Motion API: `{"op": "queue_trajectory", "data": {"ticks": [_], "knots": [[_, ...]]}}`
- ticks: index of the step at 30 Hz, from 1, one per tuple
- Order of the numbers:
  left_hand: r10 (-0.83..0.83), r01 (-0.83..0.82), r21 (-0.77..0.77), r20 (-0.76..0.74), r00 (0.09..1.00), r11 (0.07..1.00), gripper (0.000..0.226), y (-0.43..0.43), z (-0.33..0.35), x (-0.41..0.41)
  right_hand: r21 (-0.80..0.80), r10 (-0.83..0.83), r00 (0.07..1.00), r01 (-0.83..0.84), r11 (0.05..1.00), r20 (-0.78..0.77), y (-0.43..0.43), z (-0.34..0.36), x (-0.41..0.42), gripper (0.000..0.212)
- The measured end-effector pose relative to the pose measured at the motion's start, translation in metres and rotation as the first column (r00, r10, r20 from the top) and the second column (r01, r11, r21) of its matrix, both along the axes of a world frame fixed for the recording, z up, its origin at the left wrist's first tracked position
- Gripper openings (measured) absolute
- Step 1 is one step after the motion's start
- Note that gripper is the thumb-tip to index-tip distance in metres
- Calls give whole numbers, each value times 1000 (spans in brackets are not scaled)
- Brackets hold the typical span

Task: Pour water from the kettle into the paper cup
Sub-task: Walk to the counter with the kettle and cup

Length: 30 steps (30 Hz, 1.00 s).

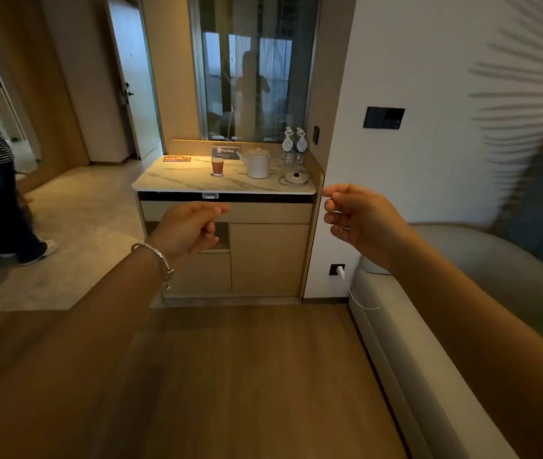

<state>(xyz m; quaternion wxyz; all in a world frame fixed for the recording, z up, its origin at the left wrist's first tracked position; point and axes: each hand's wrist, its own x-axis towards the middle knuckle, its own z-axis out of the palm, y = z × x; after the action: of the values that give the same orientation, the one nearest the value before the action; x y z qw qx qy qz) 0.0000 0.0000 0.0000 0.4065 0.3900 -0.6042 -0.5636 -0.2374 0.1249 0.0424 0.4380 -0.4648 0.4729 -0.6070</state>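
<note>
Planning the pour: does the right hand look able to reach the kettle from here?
Probably not yet. The right hand hangs empty well short of the counter, where the kettle stands; nothing blocks its handle side.

I have a single wide-angle view, worn on the person's head, facing forward and tilted down. It stands well back from the marble-topped wooden cabinet, which sits small beyond the loosely curled left hand and right hand. Both forearms stretch up from the bottom corners.
</note>
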Motion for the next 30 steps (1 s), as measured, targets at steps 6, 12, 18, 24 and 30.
{"op": "queue_trajectory", "data": {"ticks": [6,12,18,24,30], "knots": [[48,-48,14,4,999,999,12,-55,5,-1,-11,-59,998,59,998,22,-59,-4,4,22],[-31,33,-33,42,999,999,13,-106,4,-31,-32,-43,998,44,998,36,-112,-10,-16,20],[-64,66,-41,58,996,997,13,-155,6,-70,-34,-22,999,22,999,24,-169,-13,-46,20],[-11,15,-62,55,998,998,15,-219,14,-92,-61,-20,1000,20,998,-4,-237,-5,-68,22],[1,-1,-81,-1,1000,997,11,-294,13,-100,-67,36,999,-34,997,25,-314,-6,-75,22]]}}
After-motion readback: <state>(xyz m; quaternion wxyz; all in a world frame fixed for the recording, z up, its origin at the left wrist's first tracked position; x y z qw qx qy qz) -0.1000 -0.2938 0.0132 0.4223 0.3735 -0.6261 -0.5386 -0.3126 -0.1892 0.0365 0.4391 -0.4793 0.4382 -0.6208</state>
